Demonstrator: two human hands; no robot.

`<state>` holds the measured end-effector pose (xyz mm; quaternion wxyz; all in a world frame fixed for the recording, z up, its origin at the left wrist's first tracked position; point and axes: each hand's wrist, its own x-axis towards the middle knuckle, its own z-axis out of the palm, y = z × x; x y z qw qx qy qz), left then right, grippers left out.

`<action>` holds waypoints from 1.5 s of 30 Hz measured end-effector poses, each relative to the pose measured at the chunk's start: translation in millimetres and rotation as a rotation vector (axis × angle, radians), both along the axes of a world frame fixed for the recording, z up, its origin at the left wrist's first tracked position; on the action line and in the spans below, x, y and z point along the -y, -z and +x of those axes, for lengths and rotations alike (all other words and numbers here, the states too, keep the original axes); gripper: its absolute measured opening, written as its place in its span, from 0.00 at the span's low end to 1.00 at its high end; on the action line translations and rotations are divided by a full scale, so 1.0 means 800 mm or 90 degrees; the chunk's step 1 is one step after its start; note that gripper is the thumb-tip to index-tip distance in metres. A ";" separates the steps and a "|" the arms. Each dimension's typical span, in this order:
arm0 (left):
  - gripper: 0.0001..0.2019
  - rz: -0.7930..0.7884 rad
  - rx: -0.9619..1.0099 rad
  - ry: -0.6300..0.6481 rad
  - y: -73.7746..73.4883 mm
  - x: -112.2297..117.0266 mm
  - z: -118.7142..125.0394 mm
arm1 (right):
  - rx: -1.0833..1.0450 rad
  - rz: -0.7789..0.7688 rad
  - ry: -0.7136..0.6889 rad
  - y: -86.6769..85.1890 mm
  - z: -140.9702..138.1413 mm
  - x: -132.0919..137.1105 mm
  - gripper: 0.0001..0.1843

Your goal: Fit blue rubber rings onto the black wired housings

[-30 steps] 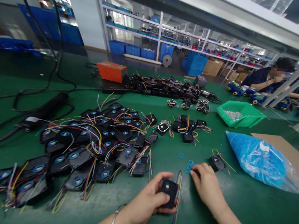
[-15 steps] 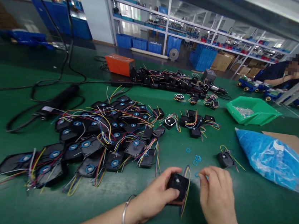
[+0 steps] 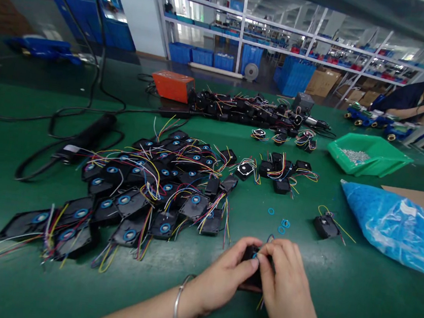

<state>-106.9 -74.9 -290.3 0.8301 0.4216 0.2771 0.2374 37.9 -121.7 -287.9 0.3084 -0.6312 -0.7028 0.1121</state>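
Note:
My left hand (image 3: 223, 275) is closed around a small black wired housing (image 3: 249, 253) near the front of the table, its thumb across the top. My right hand (image 3: 285, 284) pinches a small blue ring (image 3: 255, 256) against the housing's top face; its fingers hide much of the ring and housing. Coloured wires (image 3: 260, 302) hang out below. Beyond the hands lie several loose blue rings (image 3: 281, 229). A single black housing (image 3: 327, 226) with wires rests to the right. On the left is a cluster of black housings (image 3: 127, 231), many with blue rings seated on them.
A clear bag of blue rings (image 3: 391, 225) lies at the right, with a green bin (image 3: 373, 157) of small metal parts behind it. A corded black tool (image 3: 88, 137) is at the left. An orange box (image 3: 173, 86) and more housings (image 3: 240, 108) line the back. A person (image 3: 414, 95) sits far right.
My right hand has moved left, bringing the blue ring from beside the housing onto its top. My left hand still holds the housing in about the same place.

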 end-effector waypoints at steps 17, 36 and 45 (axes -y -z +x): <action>0.12 0.279 -0.097 -0.059 -0.007 0.007 -0.004 | -0.319 -0.098 -0.079 -0.016 -0.013 0.005 0.10; 0.18 1.006 -0.612 -0.305 -0.014 -0.013 -0.028 | 0.076 0.056 0.288 0.026 0.173 -0.034 0.23; 0.25 0.178 -0.066 0.009 -0.014 0.028 -0.014 | -0.136 0.091 -0.057 -0.011 0.004 0.044 0.31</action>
